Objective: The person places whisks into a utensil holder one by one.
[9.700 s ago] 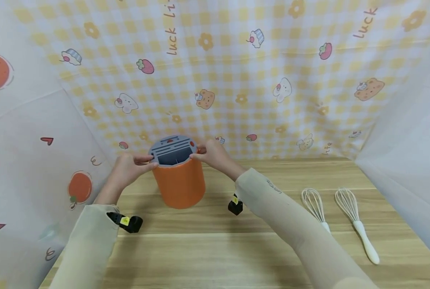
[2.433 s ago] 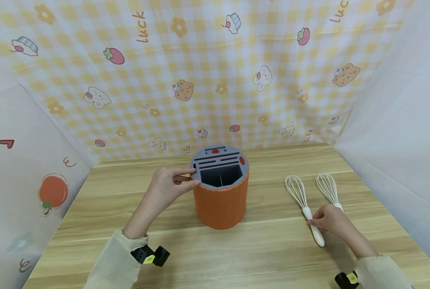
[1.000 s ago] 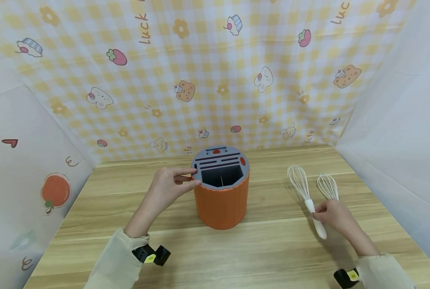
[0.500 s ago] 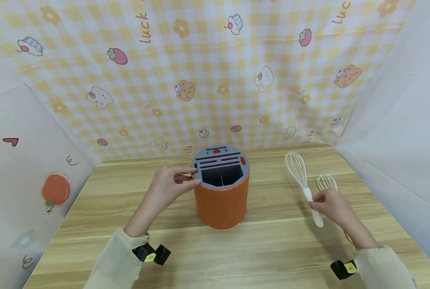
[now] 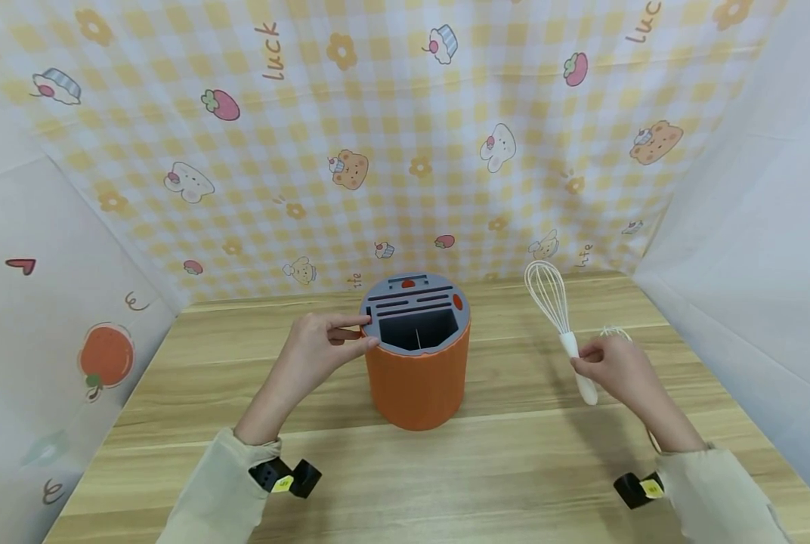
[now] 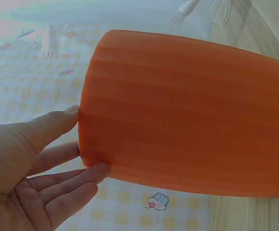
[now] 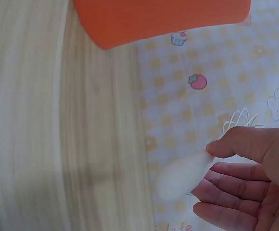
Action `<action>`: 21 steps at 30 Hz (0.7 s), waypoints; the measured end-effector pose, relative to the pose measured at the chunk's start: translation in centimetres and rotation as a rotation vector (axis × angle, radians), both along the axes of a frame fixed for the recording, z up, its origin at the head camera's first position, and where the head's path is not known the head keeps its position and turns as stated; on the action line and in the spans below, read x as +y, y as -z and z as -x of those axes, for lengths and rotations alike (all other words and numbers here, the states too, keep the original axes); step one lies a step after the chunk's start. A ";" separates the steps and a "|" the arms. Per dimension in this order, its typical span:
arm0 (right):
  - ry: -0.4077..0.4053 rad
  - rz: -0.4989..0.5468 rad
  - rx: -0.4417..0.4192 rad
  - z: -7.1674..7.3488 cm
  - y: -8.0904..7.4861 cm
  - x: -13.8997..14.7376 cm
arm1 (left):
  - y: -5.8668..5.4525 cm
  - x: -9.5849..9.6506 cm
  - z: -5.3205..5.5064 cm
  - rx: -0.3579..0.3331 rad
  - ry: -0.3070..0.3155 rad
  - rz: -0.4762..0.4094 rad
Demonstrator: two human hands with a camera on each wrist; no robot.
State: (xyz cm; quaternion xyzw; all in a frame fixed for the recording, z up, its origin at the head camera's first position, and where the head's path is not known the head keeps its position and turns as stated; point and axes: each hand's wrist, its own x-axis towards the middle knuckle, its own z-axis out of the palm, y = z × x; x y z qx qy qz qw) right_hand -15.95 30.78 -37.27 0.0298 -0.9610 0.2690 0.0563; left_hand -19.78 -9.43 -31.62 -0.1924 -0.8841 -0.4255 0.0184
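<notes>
An orange utensil holder (image 5: 415,393) stands upright on the wooden table, its grey slotted lid (image 5: 439,283) on top with a large dark opening at the front. At the holder's left rim, my left hand (image 5: 313,349) holds on with thumb and fingertips. In the left wrist view those fingers reach the rim end of the ribbed orange wall (image 6: 187,115). To the right, my right hand (image 5: 619,372) pinches a white whisk (image 5: 569,345) by its handle, wires up, tilted above the table. The right wrist view shows the handle's rounded end (image 7: 182,178) beyond the thumb.
A second white whisk (image 5: 616,331) lies on the table behind my right hand, mostly hidden by it. A yellow checked cloth (image 5: 405,136) hangs along the back, and pale sheets close off both sides.
Over the last seconds my right hand has lifted the whisk off the table and moved it up and slightly left. Earlier both hands were on the holder; the left hand stays there.
</notes>
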 end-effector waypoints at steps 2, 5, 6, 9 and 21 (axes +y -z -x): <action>-0.004 0.003 0.018 0.2 -0.4 -0.3 | 0.0 0.0 0.0 0.001 -0.001 -0.004; 0.000 0.015 0.029 0.4 -0.9 -0.7 | 0.0 0.0 0.0 0.000 -0.002 -0.006; 0.003 0.017 0.030 0.5 -1.1 -0.8 | 0.0 0.0 0.0 0.000 -0.003 -0.008; 0.002 0.018 0.048 0.7 -1.6 -1.2 | 0.1 -0.1 0.0 -0.001 -0.005 -0.010; -0.013 -0.010 0.115 1.4 -2.7 -3.3 | 0.2 0.0 0.0 -0.012 0.000 -0.020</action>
